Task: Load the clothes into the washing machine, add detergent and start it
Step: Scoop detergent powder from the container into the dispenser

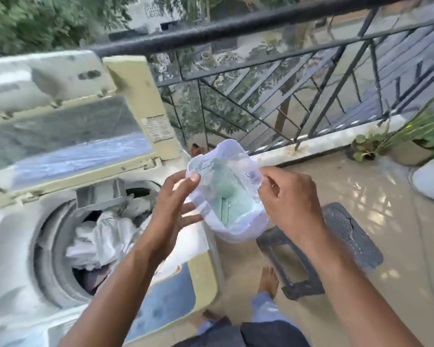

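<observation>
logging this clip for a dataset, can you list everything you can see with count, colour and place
washing machine: one, white and cream, left
lid: one, cream frame with a clear panel, raised open
clothes: a pile, mostly white, in the drum
bag: one, clear plastic holding pale green powder, held open between both hands
stool: one, dark grey, on the floor at right
railing: one, black metal, across the back
plant pots: at least two, one white, far right
left hand: grip on the bag's left edge
right hand: grip pinching the bag's right edge
foot: one, bare, on the floor
</observation>
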### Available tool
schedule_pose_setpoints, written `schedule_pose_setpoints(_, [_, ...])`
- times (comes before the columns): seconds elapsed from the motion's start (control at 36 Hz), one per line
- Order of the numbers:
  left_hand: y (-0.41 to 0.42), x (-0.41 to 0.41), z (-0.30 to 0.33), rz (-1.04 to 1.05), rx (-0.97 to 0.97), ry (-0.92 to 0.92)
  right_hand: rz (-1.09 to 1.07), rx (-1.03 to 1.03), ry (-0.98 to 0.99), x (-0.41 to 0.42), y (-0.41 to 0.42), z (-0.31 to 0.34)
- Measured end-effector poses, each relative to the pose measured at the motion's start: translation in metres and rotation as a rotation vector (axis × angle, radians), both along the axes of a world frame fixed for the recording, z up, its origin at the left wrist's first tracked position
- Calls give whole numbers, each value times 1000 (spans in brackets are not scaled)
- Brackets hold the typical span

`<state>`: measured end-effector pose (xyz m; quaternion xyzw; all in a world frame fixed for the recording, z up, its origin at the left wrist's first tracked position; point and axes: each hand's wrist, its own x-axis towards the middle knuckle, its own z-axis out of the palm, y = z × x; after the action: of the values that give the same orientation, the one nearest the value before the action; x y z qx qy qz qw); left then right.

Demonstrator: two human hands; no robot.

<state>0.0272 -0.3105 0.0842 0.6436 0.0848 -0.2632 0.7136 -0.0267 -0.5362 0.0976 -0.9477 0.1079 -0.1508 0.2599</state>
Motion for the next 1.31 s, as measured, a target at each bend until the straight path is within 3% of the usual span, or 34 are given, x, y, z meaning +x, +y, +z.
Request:
schedule_pose_setpoints(0.17, [74,-19,5,230,54,-103,70,256,-12,7,75,4])
schedule_pose_setpoints(0.25, [103,-31,9,312,60,-165,111,156,-156,3,114,9])
schedule_pose_setpoints(0.33, [129,-41,10,373,52,-205,315,7,-169,0,151,13])
schedule_pose_setpoints(0.5, [170,-55,0,436,103,-203,692,-171,297,11,215,12])
schedule_pose_setpoints(0.67, [193,-63,-9,485,131,-203,875,-363,551,23,260,24])
schedule_pose_setpoints(0.89, [205,-69,-13,545,158,-177,905,-405,569,31,276,19])
schedule_pose_setpoints(1.31, [183,-71,-18,628,245,-196,761,-313,262,39,249,-2])
